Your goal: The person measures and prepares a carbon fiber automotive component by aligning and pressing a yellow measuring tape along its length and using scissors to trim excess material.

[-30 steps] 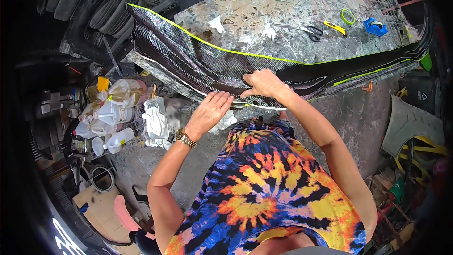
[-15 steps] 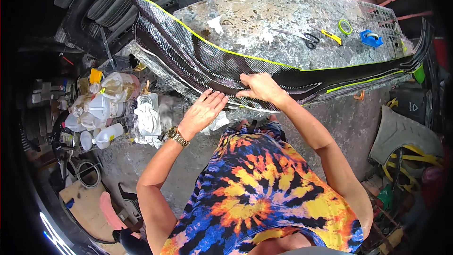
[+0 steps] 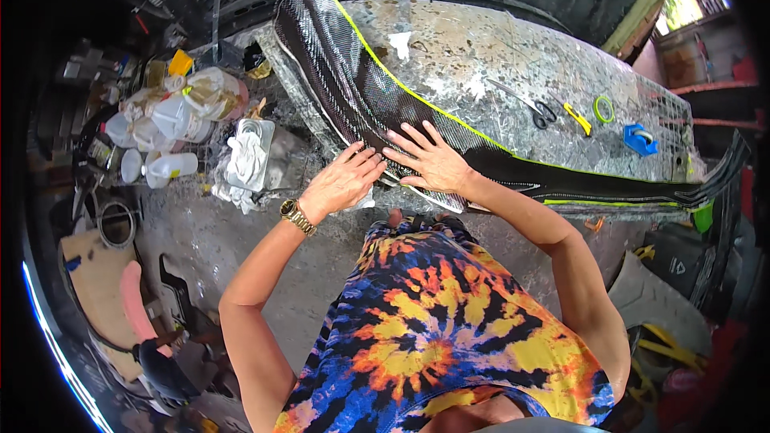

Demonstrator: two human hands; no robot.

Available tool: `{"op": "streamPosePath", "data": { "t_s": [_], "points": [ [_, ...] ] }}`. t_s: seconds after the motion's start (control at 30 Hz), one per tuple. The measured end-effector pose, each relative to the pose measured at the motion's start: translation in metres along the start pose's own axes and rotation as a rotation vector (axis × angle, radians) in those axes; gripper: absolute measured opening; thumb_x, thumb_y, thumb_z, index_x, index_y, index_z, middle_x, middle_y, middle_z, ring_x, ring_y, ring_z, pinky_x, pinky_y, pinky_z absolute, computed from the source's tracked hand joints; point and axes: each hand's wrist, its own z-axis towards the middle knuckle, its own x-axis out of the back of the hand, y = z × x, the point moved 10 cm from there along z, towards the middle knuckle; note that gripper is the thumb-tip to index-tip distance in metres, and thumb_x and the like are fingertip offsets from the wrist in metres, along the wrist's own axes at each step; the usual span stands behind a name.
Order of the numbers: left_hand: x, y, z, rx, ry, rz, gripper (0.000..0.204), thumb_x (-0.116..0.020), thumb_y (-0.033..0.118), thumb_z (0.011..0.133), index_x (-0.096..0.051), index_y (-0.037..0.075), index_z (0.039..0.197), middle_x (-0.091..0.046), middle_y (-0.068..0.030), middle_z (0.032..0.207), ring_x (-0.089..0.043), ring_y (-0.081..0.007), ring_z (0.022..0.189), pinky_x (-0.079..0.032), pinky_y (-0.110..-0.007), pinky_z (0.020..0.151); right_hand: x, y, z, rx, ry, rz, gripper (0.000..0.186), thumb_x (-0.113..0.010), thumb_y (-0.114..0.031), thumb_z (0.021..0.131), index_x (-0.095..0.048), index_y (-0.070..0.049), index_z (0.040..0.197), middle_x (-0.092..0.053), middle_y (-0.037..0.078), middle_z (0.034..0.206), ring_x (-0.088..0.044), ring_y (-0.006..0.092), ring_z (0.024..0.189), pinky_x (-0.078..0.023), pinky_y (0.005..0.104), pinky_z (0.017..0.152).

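Observation:
A long, curved piece covered in black woven carbon-fibre cloth [image 3: 333,40] lies along the near side of the worktable, its far edge lined with bright yellow-green tape [image 3: 399,87]. My right hand [image 3: 433,163] rests flat on the cloth near the middle, fingers spread. Beside it, my left hand [image 3: 343,182] touches the piece's near edge with its fingers stretched out side by side. Neither hand holds anything. A wristwatch [image 3: 297,215] is on my left wrist. Under my hands, part of the near edge is hidden.
On the stained worktable [image 3: 449,40] lie scissors [image 3: 541,112], a yellow utility knife [image 3: 577,119], a green tape roll [image 3: 604,109] and a blue tape dispenser [image 3: 640,139]. Several plastic jugs [image 3: 183,116] and a tray with white cloth [image 3: 247,156] stand at the left.
My right hand has gone from bent fingers on the cloth to lying flat and spread. My left hand stays at the near edge. The whole view has shifted and turned.

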Motion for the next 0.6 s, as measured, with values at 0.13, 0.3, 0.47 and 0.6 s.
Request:
{"op": "streamPosePath", "data": {
  "t_s": [0.13,0.3,0.47,0.6],
  "points": [
    [0.004,0.004,-0.009,0.039,0.043,0.028,0.047,-0.063,0.018,0.091,-0.055,0.004,0.135,-0.058,-0.0099,0.132,-0.047,-0.0256,0.134,-0.030,-0.044,0.118,-0.010,-0.012,-0.001,0.046,0.005,-0.029,0.073,-0.047,-0.062,0.095,-0.036,-0.021,0.154,-0.026,0.005,0.164,-0.020,0.0314,0.151,-0.013,0.0595,0.120],
    [0.030,-0.002,-0.026,0.410,0.474,-0.187,0.059,-0.071,0.012,0.086,-0.049,0.002,0.140,-0.054,-0.0147,0.135,-0.047,-0.0319,0.133,-0.037,-0.045,0.110,-0.004,-0.014,0.001,0.052,0.031,-0.021,0.075,-0.048,-0.063,0.094,-0.037,-0.020,0.154,-0.025,0.005,0.164,-0.019,0.0324,0.151,-0.014,0.0606,0.120],
    [-0.020,-0.038,-0.063,1.183,1.042,-0.652,0.093,-0.079,0.021,0.084,-0.021,-0.003,0.153,-0.030,-0.0264,0.152,-0.032,-0.0409,0.142,-0.026,-0.047,0.117,-0.004,-0.023,0.009,0.074,0.010,-0.006,0.076,-0.046,-0.064,0.094,-0.042,-0.014,0.151,-0.027,0.006,0.163,-0.019,0.0308,0.151,-0.013,0.0594,0.121],
    [-0.024,-0.042,-0.060,1.264,1.160,-0.644,0.100,-0.075,0.015,0.085,-0.008,-0.004,0.156,-0.016,-0.0298,0.160,-0.018,-0.0425,0.150,-0.016,-0.045,0.123,-0.003,-0.028,0.015,0.098,0.014,-0.007,0.076,-0.045,-0.063,0.095,-0.042,-0.013,0.151,-0.028,0.007,0.163,-0.020,0.0306,0.151,-0.012,0.0595,0.121]
  ]
}}
